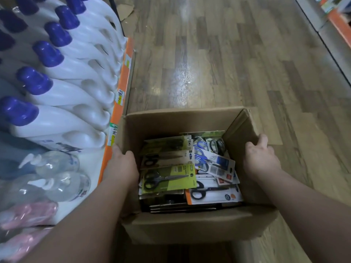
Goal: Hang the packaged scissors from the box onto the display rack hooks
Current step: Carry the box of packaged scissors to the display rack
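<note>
Box: open cardboard box (180, 118), flaps up, in a shop aisle just beside a shelf; can't tell if it sits on the floor (209, 54) or is lifted.
Stock: packaged scissors (169, 179) lie flat in a loose pile inside the box. A green card w/ a black-handled pair is on top at centre-left, blue-handled pairs are toward the far right, and an orange-trimmed card is at near right.
Left hand: left hand (121, 166) grips the box's left wall, thumb hooked over the rim to the inside; other fingers hidden on the outside.
Right hand: right hand (261, 158) holds the right-side flap, fingers curled round its outer edge.
Shelf: orange shelf edge (121, 80) w/ price tags (120, 97) touches or nearly touches the box's left corner.
Shelf goods: rows of white bottles (76, 92) w/ blue caps, clear pump bottles (57, 162) nearer the camera, pink packs (28, 215) at btm left, blurred.
Background: wood-plank floor, scrap of cardboard (126, 11) at top, second shelf unit (340, 27) at far right.
</note>
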`<state>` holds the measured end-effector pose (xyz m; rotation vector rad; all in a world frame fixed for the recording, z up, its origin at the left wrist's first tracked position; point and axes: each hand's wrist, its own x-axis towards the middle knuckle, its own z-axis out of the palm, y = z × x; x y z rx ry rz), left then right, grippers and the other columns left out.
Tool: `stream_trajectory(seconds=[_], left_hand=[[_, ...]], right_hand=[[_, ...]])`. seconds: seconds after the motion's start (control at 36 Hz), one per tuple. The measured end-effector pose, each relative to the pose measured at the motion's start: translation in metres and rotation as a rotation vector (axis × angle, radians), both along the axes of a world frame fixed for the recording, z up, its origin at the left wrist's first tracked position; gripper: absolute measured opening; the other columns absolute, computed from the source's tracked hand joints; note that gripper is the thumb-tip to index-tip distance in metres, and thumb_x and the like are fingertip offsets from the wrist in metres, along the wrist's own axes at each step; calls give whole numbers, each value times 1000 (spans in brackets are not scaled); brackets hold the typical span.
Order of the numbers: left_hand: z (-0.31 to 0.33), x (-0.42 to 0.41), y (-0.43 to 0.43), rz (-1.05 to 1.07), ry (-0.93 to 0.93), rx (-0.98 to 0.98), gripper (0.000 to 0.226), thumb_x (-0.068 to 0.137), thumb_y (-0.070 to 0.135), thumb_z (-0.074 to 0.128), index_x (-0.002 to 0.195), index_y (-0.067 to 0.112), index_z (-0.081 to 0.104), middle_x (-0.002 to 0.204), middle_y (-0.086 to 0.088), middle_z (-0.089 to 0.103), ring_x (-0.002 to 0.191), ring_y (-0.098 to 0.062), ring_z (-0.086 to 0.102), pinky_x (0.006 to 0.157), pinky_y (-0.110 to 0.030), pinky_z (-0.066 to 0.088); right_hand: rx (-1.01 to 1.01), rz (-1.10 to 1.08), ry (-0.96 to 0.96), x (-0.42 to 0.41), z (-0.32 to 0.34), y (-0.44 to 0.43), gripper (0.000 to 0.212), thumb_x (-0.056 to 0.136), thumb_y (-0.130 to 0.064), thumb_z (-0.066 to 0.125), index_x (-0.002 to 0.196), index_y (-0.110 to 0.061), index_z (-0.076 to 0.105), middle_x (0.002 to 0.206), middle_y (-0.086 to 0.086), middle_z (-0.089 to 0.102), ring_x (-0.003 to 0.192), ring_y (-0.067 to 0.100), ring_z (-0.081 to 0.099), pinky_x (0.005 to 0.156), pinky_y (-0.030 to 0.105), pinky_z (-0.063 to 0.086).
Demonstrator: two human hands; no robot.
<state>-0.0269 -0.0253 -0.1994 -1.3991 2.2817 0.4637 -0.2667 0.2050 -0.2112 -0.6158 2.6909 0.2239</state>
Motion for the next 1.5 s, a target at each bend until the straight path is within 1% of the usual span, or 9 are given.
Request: stream_trajectory(seconds=[0.19,0.36,0.47,0.67,0.92,1.06,1.17,1.36,1.5], left_hand=[[-10,2,-3,-4,7,-56,20,92,3,50,109,10,45,126,-18,34,81,-36,49,70,-41,40],[-15,1,-5,27,57,-53,21,93,4,50,114,8,48,123,-19,40,99,-46,57,73,-44,42],[-15,1,-4,33,61,-58,39,94,3,51,133,8,47,132,-20,41,109,-45,57,85,-46,49],[-14,1,0,46,93,-69,43,93,2,52,135,8,46,132,-20,42,108,-45,57,83,-45,48],[-17,6,-2,96,263,-110,97,84,4,56,157,28,-3,127,-20,55,102,-45,61,73,-43,42],[-12,0,-1,186,180,-104,73,86,-1,56,149,0,19,129,-27,54,111,-49,57,81,-46,43],[-12,0,-2,203,161,-86,49,88,1,56,132,2,33,119,-26,58,107,-47,59,74,-42,39],[-21,5,-5,202,161,-101,57,91,7,54,140,8,24,111,-28,62,101,-47,61,75,-44,41],[-20,2,-6,206,150,-74,56,90,2,56,139,3,27,113,-28,62,103,-47,60,74,-42,39]], right_hand=[[11,-28,35,0,1,-9,29,87,0,62,111,-11,52,129,15,28,79,25,46,63,33,44],[1,-10,32,-5,3,-9,26,89,4,57,109,-12,59,118,13,36,77,24,50,64,33,46],[-11,-35,40,-4,4,-10,27,88,2,60,110,-12,61,119,12,37,80,24,46,68,34,46],[-102,-45,61,-4,1,-4,38,88,7,56,120,-12,53,119,13,39,90,31,58,67,35,48],[-234,-60,93,-4,-4,3,47,85,14,50,124,-10,35,117,19,48,94,40,61,68,41,43],[-253,-107,75,-7,-4,3,87,86,12,51,155,-13,6,134,21,50,107,42,61,81,44,48],[-279,-141,86,-7,-5,0,54,87,12,53,135,-7,36,122,21,56,103,41,61,70,37,41],[-273,-210,71,-10,-10,3,65,91,4,55,143,-19,22,71,4,49,59,20,46,44,28,29],[-256,-253,44,-12,-7,-2,39,93,-1,56,127,-8,38,86,12,53,84,34,60,62,39,48]])
